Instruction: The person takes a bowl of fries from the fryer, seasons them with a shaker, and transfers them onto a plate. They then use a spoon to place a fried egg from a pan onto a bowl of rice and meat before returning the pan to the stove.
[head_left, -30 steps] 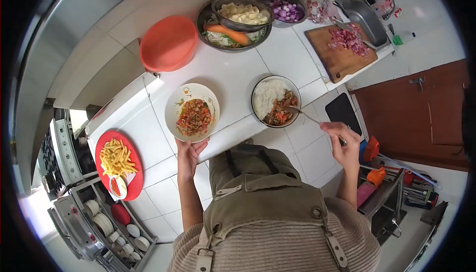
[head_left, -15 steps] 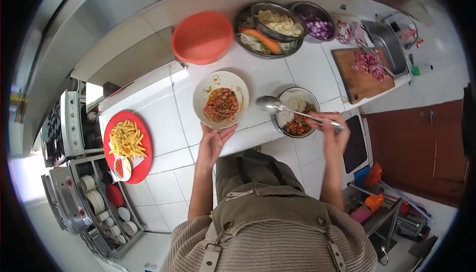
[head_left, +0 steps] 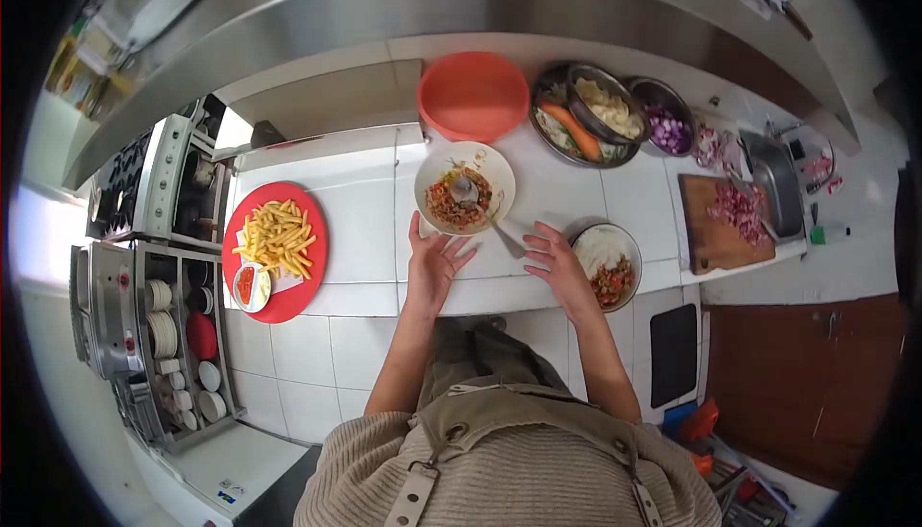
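A white patterned bowl (head_left: 496,167) of chopped, cooked-looking red and brown food stands on the tiled counter. The metal spoon (head_left: 505,235) rests in it, its bowl in the food and its handle slanting over the rim toward my right hand. My left hand (head_left: 432,266) is open just below the bowl's near edge, fingers spread. Also open and holding nothing, my right hand (head_left: 559,266) is beside the spoon handle's end. Right of it, a smaller dark-rimmed bowl (head_left: 604,249) contains white rice and the same chopped food.
A red plate (head_left: 309,289) of french fries and sauces sits at left. Behind are a red-orange basin (head_left: 474,95) and metal bowls of vegetables. A cutting board (head_left: 699,239) with chopped red onion lies near the sink (head_left: 780,181). A steel shelf (head_left: 403,18) overhangs the counter.
My right hand has let go of the spoon, which now lies in the patterned bowl rather than over the rice bowl. My left hand has come off that bowl. The view has shifted.
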### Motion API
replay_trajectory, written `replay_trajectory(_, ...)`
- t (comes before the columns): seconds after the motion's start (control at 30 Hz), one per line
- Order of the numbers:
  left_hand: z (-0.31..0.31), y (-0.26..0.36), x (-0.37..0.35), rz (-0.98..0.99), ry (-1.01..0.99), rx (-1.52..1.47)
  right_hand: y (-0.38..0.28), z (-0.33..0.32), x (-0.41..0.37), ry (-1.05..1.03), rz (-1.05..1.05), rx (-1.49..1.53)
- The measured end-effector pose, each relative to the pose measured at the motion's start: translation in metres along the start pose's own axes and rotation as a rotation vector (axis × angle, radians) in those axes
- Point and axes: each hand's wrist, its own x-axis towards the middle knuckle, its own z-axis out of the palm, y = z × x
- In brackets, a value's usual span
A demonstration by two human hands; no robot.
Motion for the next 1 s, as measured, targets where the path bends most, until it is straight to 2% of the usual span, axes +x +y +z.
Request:
replay_trajectory(0.1,-0.001,-0.003,0.011,-0.051,-0.011,0.098,-0.001,0.005,0.003,0.008,-0.021,-0.017)
replay_trajectory(0.2,-0.006,-0.012,0.024,-0.083,-0.055,0.075,-0.002,0.011,-0.004,-0.026,-0.015,-0.006)
replay_trajectory(0.27,-0.001,-0.013,0.024,-0.007,-0.04,0.015,0.003,0.012,-0.01,0.002,-0.001,0.029)
replay_trajectory(0.4,-0.003,-0.012,0.02,0.008,0.017,0.046,0.011,0.012,-0.03,0.001,0.017,0.074)
replay_trajectory(0.5,0.001,-0.002,0.018,-0.023,0.066,0.216,0.017,0.009,-0.042,-0.026,0.001,0.089)
replay_trajectory(0.6,0.006,0.02,-0.002,-0.03,0.152,0.252,0.017,0.011,-0.053,-0.012,-0.013,0.077)
replay_trajectory(0.73,0.008,0.067,-0.016,0.034,0.07,0.248,0.023,0.011,-0.067,-0.025,-0.028,0.028)
replay_trajectory(0.8,0.017,0.091,-0.009,0.069,0.03,0.3,0.026,0.013,-0.069,-0.046,-0.032,0.023)
replay_trajectory(0.87,0.033,0.113,0.006,0.197,0.016,0.31,0.026,0.017,-0.072,-0.049,-0.023,-0.001)
replay_trajectory(1.0,0.047,0.143,0.063,0.264,0.065,0.427,0.03,0.026,-0.073,-0.068,-0.038,-0.046)
